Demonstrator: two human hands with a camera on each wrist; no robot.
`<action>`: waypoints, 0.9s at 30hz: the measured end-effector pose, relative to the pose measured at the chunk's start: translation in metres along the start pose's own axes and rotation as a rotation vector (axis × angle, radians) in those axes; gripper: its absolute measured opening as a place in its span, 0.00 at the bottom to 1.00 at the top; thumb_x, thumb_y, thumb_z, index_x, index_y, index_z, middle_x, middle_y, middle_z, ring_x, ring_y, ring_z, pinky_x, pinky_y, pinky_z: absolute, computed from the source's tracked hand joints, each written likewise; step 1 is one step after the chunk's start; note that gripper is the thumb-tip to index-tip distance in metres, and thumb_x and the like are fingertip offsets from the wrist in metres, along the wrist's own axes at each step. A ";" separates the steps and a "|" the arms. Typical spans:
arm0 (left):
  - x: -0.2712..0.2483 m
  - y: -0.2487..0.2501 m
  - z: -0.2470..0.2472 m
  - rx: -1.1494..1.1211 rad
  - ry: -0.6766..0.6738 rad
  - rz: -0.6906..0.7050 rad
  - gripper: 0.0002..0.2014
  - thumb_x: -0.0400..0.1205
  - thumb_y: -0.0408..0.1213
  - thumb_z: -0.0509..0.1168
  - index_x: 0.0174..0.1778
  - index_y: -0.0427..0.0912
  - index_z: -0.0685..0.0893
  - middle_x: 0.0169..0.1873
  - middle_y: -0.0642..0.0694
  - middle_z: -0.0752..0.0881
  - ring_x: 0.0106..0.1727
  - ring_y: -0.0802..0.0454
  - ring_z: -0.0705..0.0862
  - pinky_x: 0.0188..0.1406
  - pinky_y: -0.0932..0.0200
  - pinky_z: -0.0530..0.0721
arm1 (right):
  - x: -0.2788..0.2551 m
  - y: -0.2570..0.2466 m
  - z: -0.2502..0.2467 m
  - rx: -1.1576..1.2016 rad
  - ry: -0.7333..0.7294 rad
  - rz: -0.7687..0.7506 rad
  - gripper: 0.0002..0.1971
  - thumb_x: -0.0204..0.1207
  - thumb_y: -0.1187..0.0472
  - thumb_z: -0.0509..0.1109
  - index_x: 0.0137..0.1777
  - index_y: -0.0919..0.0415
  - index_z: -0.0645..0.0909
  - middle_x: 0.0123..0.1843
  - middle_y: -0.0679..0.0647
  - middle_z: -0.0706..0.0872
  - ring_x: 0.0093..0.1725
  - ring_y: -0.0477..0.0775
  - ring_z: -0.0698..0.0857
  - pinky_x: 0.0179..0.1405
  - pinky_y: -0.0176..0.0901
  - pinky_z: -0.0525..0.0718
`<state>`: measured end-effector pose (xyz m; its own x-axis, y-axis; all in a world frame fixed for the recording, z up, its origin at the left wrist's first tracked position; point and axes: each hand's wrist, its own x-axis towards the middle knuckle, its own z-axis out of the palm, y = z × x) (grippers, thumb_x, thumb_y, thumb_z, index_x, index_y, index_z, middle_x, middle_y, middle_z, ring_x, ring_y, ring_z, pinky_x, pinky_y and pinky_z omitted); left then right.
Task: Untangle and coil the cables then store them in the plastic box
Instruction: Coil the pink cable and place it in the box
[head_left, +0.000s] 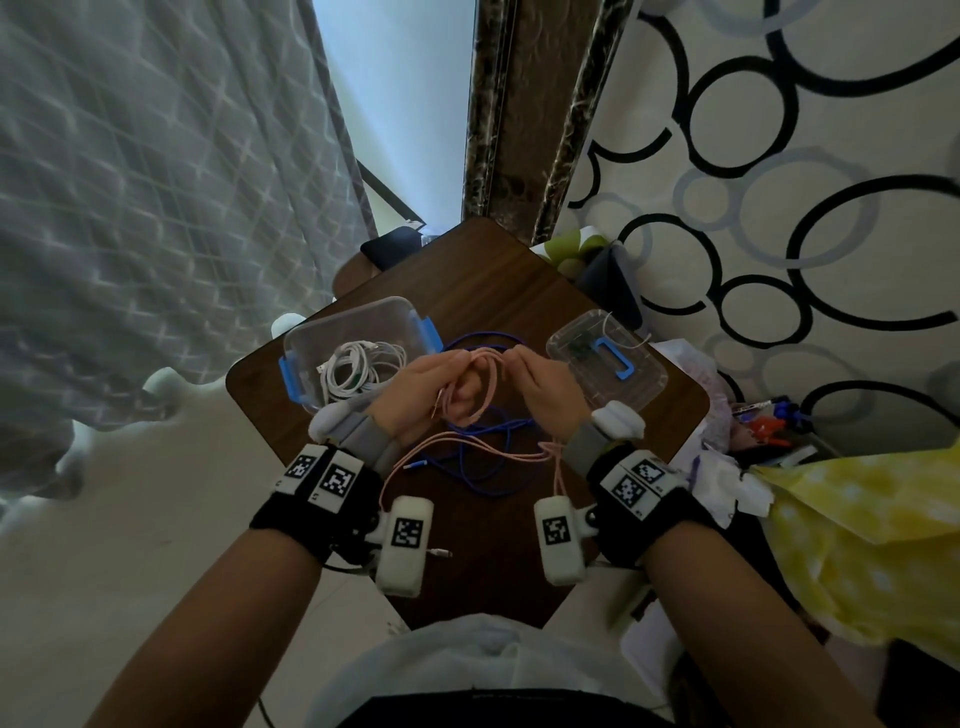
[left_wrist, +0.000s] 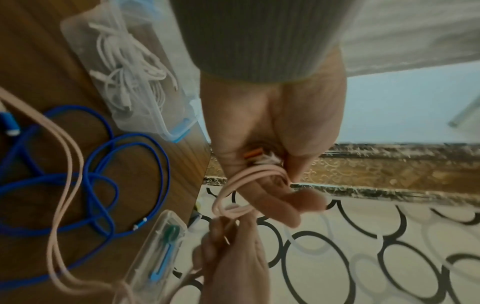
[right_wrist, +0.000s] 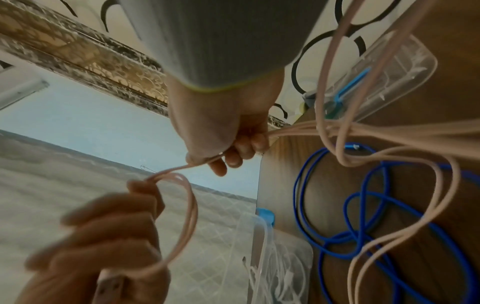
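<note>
Above the middle of the wooden table (head_left: 483, 291) both hands work a pink cable (head_left: 485, 382). My left hand (head_left: 431, 384) holds a small coil of it, loops (left_wrist: 241, 183) lying over the fingers. My right hand (head_left: 540, 384) pinches the strand (right_wrist: 205, 161) running to that coil; the rest trails down over the table (right_wrist: 389, 156). A tangled blue cable (head_left: 483, 457) lies loose on the table under the hands. The clear plastic box (head_left: 311, 332) with blue clips stands at the left and holds coiled white cables (head_left: 358, 369).
The box's clear lid (head_left: 608, 358) with a blue clip lies on the table at the right. Clutter and a yellow cloth (head_left: 857, 535) crowd the table's right side. A patterned curtain (head_left: 156, 182) hangs at the left, a ring-patterned surface (head_left: 779, 182) at the right.
</note>
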<state>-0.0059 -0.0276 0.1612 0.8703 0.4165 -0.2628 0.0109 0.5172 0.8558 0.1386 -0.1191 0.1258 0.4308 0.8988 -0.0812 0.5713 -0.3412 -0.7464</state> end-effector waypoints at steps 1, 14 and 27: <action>-0.001 -0.001 0.000 -0.053 0.022 0.031 0.15 0.86 0.33 0.47 0.45 0.34 0.78 0.20 0.50 0.79 0.18 0.59 0.75 0.20 0.68 0.78 | 0.000 -0.002 0.005 0.040 -0.002 0.028 0.18 0.86 0.53 0.50 0.42 0.61 0.76 0.30 0.49 0.75 0.29 0.46 0.73 0.33 0.45 0.70; 0.011 -0.014 0.001 0.288 0.090 0.345 0.09 0.88 0.34 0.44 0.51 0.39 0.68 0.54 0.42 0.85 0.56 0.54 0.86 0.63 0.57 0.81 | -0.020 -0.021 0.022 -0.219 -0.397 -0.121 0.07 0.80 0.56 0.64 0.45 0.59 0.79 0.39 0.51 0.81 0.35 0.44 0.76 0.39 0.40 0.76; 0.007 -0.014 -0.015 1.375 -0.029 0.021 0.16 0.87 0.46 0.50 0.57 0.41 0.78 0.43 0.43 0.83 0.46 0.45 0.83 0.48 0.52 0.77 | -0.023 0.004 -0.026 -0.702 -0.176 -0.335 0.10 0.76 0.66 0.67 0.54 0.57 0.84 0.67 0.56 0.80 0.77 0.60 0.67 0.78 0.66 0.48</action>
<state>-0.0077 -0.0207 0.1411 0.8860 0.3907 -0.2497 0.4571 -0.6455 0.6119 0.1497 -0.1482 0.1418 0.0747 0.9945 -0.0731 0.9827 -0.0859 -0.1641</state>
